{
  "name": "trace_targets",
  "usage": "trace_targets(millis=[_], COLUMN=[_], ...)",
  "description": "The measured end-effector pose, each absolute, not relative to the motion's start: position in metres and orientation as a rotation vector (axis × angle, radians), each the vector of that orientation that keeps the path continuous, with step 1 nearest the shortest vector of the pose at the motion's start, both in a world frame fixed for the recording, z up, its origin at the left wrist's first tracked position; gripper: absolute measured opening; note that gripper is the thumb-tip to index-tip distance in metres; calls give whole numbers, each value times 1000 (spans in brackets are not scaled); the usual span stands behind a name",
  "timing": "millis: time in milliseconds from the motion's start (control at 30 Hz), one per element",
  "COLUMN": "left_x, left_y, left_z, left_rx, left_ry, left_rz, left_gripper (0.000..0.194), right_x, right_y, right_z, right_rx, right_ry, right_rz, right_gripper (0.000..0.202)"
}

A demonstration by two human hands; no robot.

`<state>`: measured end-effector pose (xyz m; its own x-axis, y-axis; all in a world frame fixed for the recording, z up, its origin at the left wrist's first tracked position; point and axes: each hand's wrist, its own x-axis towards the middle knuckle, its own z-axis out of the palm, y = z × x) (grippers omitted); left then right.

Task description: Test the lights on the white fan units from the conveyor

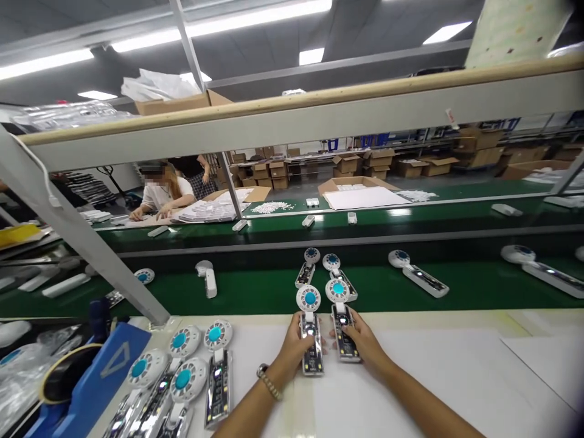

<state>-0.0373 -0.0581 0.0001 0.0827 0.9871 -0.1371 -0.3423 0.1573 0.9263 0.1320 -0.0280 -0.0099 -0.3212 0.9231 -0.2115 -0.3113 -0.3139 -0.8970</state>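
My left hand (294, 350) is closed around the open-backed handle of a handheld fan (312, 350), with the thumb on its bare circuit board. My right hand (362, 344) grips a second handheld fan (345, 340) the same way, thumb near the top of its board. Both fans have round white slotted heads with blue centres, pointing away from me over the bench's far edge. Just beyond them, two similar fans (311, 255) lie on the green conveyor belt (255, 286). Several more fans (218, 389) are grouped on the bench to my left.
A blue tape dispenser (107, 371) stands at the left edge. A slanted metal post (91, 243) and an overhead shelf beam (292, 125) frame the workplace. More fans (424, 280) lie along the belt. Across the line, a person (166, 191) works beside white parts.
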Motion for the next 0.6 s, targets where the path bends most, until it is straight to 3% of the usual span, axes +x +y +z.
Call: trace_targets(millis=[333, 600], left_x=[-44, -42], left_y=[-58, -60], left_z=[-2, 1], left_rx=[855, 865], left_ry=[870, 875], left_rz=[1180, 1175], left_gripper=[51, 51], right_x=[132, 134], right_y=[-32, -32], right_z=[-14, -16], right_rx=[-900, -855], right_ry=[-1123, -1199], right_rz=[1791, 1781], right_gripper=[72, 56])
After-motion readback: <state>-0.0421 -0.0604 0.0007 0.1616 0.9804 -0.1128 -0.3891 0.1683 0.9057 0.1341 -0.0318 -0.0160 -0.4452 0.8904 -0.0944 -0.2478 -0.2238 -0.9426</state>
